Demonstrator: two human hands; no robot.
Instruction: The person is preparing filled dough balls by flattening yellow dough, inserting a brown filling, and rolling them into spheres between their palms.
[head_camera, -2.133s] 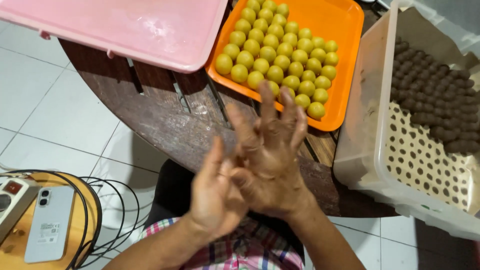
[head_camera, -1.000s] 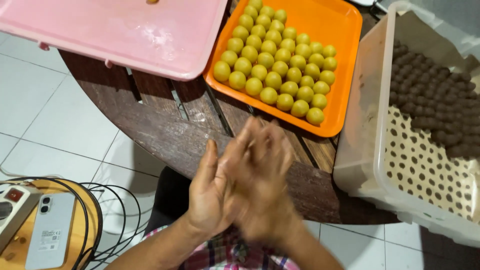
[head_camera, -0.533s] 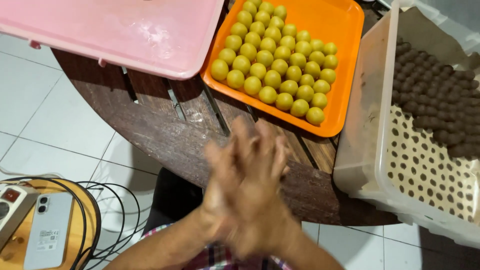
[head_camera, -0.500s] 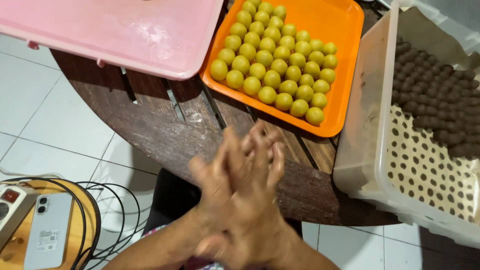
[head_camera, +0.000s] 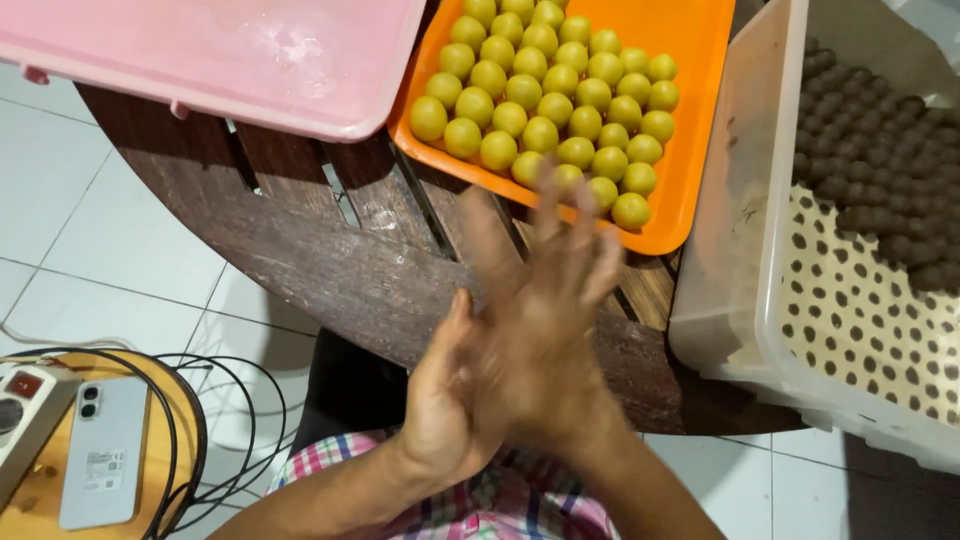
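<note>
The left hand (head_camera: 450, 400) and the right hand (head_camera: 545, 320) were pressed flat together, palm to palm, over the near edge of the round wooden table (head_camera: 330, 260). The right hand lay on top, with its fingers (head_camera: 575, 235) spread and blurry. The left hand was under it with its thumb up. Both hands were open and flat, not closed in a fist. I could not tell if anything was between the palms, because the right hand hid that spot.

Just past the fingertips sat an orange tray (head_camera: 690, 150) on the table. It was full of little yellow-green balls (head_camera: 545, 95) in rows. The nearest balls were close to the right hand's fingers.

To the left of the tray lay a pink lid (head_camera: 220, 60), flat on the table and touching the tray's side. On the right stood a big clear box (head_camera: 760, 290). It had dark brown balls (head_camera: 880, 150) in it, lying on spotted paper (head_camera: 860, 320).

Down low on the left was a small wooden stool (head_camera: 40, 490) with a pale phone (head_camera: 100, 450), a power strip (head_camera: 25, 405) and black cables (head_camera: 200, 430). The floor (head_camera: 110, 220) was white tile.
</note>
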